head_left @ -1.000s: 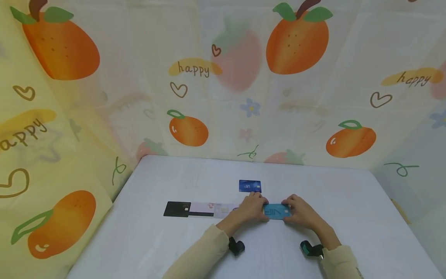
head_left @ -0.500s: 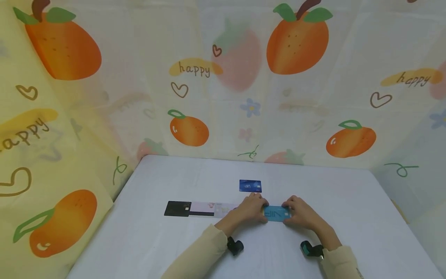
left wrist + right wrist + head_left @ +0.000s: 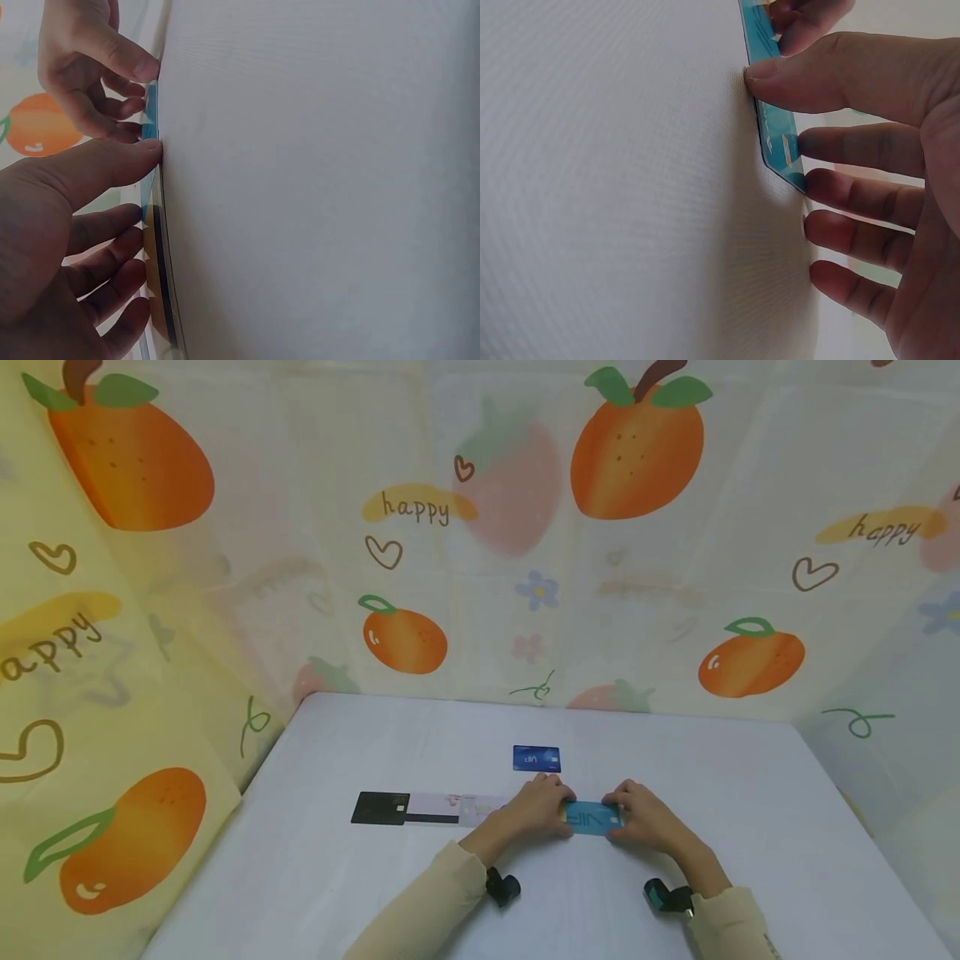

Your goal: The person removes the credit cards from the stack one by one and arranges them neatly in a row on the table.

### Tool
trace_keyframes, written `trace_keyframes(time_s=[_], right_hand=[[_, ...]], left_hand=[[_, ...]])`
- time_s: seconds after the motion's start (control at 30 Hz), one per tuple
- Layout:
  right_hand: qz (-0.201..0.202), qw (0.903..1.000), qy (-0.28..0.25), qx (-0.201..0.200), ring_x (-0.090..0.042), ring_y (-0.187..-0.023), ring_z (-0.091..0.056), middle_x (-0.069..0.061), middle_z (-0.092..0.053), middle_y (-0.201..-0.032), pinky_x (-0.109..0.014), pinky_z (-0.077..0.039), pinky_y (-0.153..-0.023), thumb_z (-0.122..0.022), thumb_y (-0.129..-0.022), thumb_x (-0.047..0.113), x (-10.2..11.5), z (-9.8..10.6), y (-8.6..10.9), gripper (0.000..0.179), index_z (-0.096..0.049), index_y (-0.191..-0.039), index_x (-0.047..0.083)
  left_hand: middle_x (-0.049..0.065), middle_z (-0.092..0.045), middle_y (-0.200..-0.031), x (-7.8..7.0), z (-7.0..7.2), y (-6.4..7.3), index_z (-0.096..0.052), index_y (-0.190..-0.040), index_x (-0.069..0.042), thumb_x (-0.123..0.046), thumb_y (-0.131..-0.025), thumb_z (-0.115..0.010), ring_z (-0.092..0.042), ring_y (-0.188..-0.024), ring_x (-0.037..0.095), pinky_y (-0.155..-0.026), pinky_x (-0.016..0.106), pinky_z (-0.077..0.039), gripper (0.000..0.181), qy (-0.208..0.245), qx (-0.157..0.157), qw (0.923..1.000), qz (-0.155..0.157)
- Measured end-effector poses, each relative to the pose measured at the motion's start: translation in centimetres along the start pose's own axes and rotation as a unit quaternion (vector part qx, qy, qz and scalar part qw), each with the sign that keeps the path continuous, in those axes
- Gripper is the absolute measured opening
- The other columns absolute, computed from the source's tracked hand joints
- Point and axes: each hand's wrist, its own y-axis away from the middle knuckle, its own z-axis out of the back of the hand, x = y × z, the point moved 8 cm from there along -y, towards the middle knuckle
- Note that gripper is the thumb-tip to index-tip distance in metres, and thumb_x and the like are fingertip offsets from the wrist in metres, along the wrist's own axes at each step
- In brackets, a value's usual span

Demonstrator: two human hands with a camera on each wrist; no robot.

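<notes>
A light-blue VIP card (image 3: 592, 817) lies at the right end of a row of cards on the white table. My left hand (image 3: 534, 810) pinches its left part, thumb on the near edge and index finger (image 3: 109, 225) on the far edge. My right hand (image 3: 643, 814) pinches its right part the same way, its thumb (image 3: 802, 79) on the near edge and the other fingers spread along the far side. Left of my hands the row shows a black card (image 3: 380, 808), a pale card with a dark stripe (image 3: 431, 819) and a whitish card (image 3: 480, 810), partly covered by my left hand.
A dark-blue VIP card (image 3: 536, 758) lies just beyond my left fingertips. Black wrist cameras (image 3: 504, 888) sit on both wrists, low over the white tabletop (image 3: 600, 910). A fruit-patterned cloth (image 3: 502, 610) hangs behind and beside the table.
The light-blue card has shifted slightly toward me, with both hands still holding its ends. The other cards lie as before.
</notes>
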Motion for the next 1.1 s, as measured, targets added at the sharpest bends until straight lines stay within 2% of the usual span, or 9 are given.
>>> trace_keyframes(time_s=[0.37, 0.73, 0.9, 1.0, 1.1], right_hand=[[0.009, 0.9999, 0.006, -0.012, -0.018, -0.093, -0.05, -0.003, -0.057, -0.101, -0.039, -0.048, -0.083, -0.083, -0.072, 0.019, 0.0, 0.1, 0.1, 0.042, -0.07, -0.11, 0.008], [-0.003, 0.9999, -0.011, 0.0, -0.019, -0.092, -0.051, -0.005, -0.058, -0.102, -0.039, -0.048, -0.082, -0.082, -0.073, 0.022, 0.1, 0.1, -0.1, 0.042, -0.069, -0.11, 0.008], [-0.013, 0.9988, -0.048, -0.004, -0.02, -0.09, -0.052, -0.007, -0.059, -0.102, -0.036, -0.047, -0.078, -0.078, -0.079, 0.022, -0.2, 0.5, -0.4, 0.042, -0.066, -0.115, 0.004], [-0.02, 0.9979, -0.06, -0.01, -0.022, -0.094, -0.054, -0.009, -0.06, -0.105, -0.04, -0.05, -0.081, -0.076, -0.081, 0.024, -0.2, 0.8, -0.8, 0.044, -0.065, -0.118, 0.004], [-0.021, 0.9977, -0.061, -0.021, -0.024, -0.098, -0.055, -0.01, -0.06, -0.108, -0.043, -0.051, -0.084, -0.075, -0.083, 0.025, 0.1, 1.2, -1.5, 0.043, -0.064, -0.12, 0.005]], left_hand=[[-0.002, -0.059, -0.116, -0.1, 0.0, 0.0, -0.064, -0.127, -0.018, -0.036, -0.083, -0.076, -0.045, -0.102, 0.012, -0.086, 0.023, -0.04, 0.049, -0.015, -0.006, 0.9997, -0.018], [-0.002, -0.059, -0.116, 0.2, 0.0, -0.2, -0.064, -0.127, -0.019, -0.037, -0.081, -0.077, -0.045, -0.101, 0.012, -0.086, 0.024, -0.041, 0.051, -0.004, 0.002, 0.9999, -0.015], [-0.001, -0.059, -0.123, 0.6, 0.3, -0.2, -0.063, -0.128, -0.018, -0.04, -0.083, -0.074, -0.049, -0.108, 0.012, -0.094, 0.026, -0.043, 0.052, 0.008, 0.003, 0.9997, -0.024], [0.001, -0.059, -0.129, 1.0, 0.8, -0.2, -0.062, -0.13, -0.018, -0.042, -0.085, -0.071, -0.051, -0.115, 0.015, -0.099, 0.03, -0.045, 0.051, 0.003, -0.002, 0.9997, -0.026], [0.003, -0.059, -0.131, 1.8, 1.4, -0.3, -0.062, -0.13, -0.018, -0.042, -0.086, -0.07, -0.051, -0.122, 0.019, -0.104, 0.034, -0.044, 0.051, 0.003, -0.012, 0.9998, -0.014]])
